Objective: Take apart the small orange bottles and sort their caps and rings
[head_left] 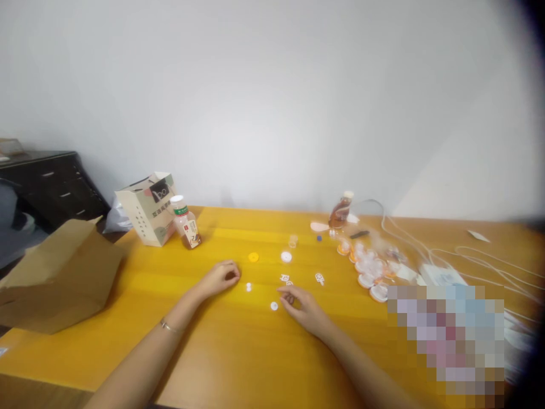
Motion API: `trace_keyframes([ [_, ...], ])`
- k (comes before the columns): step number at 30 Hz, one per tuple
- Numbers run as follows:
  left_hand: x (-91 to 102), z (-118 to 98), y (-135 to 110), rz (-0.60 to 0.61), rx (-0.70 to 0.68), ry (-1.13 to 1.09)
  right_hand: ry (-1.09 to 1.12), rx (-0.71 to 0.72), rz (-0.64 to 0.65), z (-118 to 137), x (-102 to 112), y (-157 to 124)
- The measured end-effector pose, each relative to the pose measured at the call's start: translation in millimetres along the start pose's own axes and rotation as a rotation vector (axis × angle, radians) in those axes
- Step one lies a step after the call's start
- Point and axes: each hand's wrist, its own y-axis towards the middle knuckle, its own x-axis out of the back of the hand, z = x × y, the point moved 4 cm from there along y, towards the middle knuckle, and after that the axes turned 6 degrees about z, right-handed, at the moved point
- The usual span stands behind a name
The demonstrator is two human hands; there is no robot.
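On the yellow-brown table, my left hand (221, 277) has its fingers curled toward the thumb. Whether anything sits inside that curl cannot be made out. My right hand (304, 309) is open, its fingers apart above the table and nothing visible in them. Close to its fingertips lies a small white disc (273, 305). Between the hands rests a small white piece (248, 287) with two rounded parts. Farther back are a yellow disc (254, 257), a white wheel-like disc (286, 257) and white openwork pieces (284, 278), with another openwork piece (319, 278) to the right.
A paper bag (149, 213) and a labelled bottle (186, 224) stand at the back left, beyond an open cardboard box (63, 278). Toward the right are a brown bottle (340, 211), a cluster of clear round containers (368, 267), cables (409, 238) and a blurred-out patch.
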Motion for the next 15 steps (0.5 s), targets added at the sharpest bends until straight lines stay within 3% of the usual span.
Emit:
trace_keyframes([
  [5, 2.1, 3.2, -2.3, -0.006, 0.025, -0.031, -0.004, 0.000, 0.019, 1.1, -1.3, -0.7],
  [8, 3.4, -5.1, -1.4, -0.078, 0.048, -0.018, 0.003, 0.002, -0.005, 0.4, 0.9, -1.0],
  [11, -3.9, -33.3, 0.6, -0.116, 0.001, 0.011, -0.002, 0.001, -0.028, -0.5, 3.3, -0.6],
  [15, -35.3, -86.9, 3.4, 0.028, -0.245, 0.169, -0.010, 0.009, -0.058, -2.0, 6.0, 0.5],
])
